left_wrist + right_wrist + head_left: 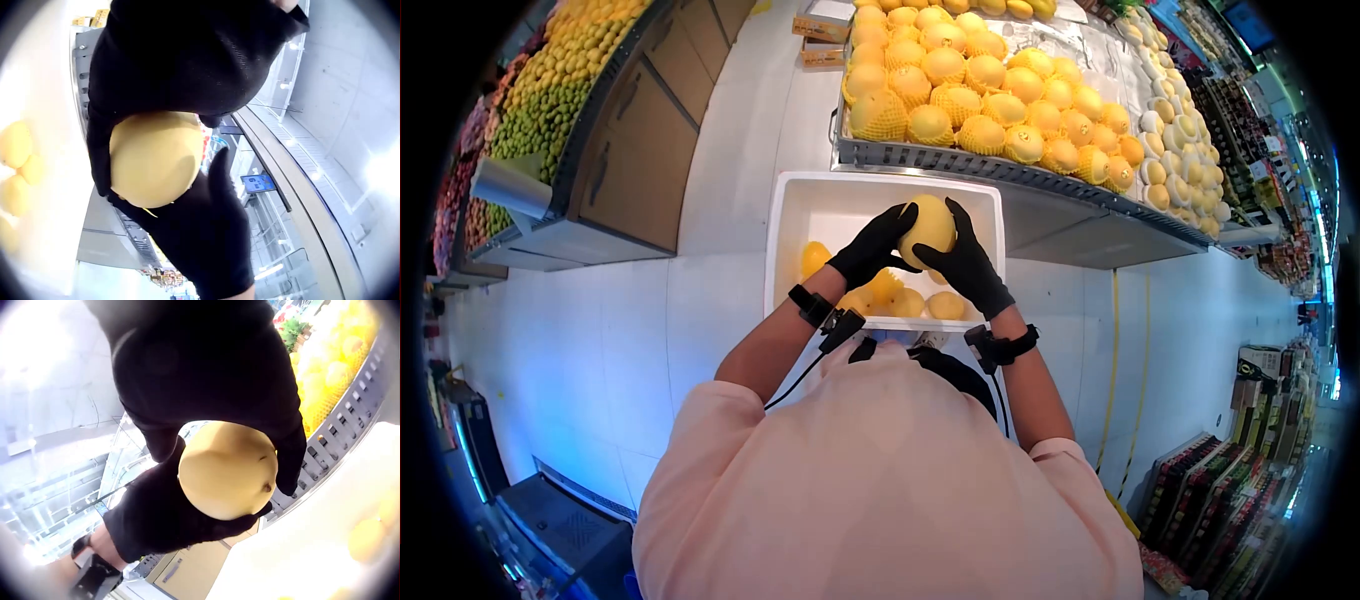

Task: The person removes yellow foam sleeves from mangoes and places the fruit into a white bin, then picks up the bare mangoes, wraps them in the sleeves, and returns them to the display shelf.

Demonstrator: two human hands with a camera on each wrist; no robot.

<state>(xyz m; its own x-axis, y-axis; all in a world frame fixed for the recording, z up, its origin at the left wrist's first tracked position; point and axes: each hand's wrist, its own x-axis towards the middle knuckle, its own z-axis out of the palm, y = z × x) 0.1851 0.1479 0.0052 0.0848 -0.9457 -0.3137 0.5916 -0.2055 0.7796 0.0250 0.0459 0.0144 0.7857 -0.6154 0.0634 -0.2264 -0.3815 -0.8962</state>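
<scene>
A smooth yellow melon (930, 225) is held up over a white foam box (786, 225) between two black-gloved hands. My left hand (874, 250) grips it from the left, my right hand (974, 268) from the right, fingers curved around its sides. In the right wrist view the melon (228, 470) carries a small dark mark on its skin and has no net around it. Down in the box lie several yellow melons (946, 306) along the near wall, partly hidden by the left hand and forearm.
Just beyond the box stands a display with a grey slatted edge (960, 160), heaped with melons in yellow foam nets (878, 116). Paler fruit (1175, 165) lines its right end. A wooden cabinet (635, 150) with piled fruit stands at the left. Stacked crates (1215, 500) are at the lower right.
</scene>
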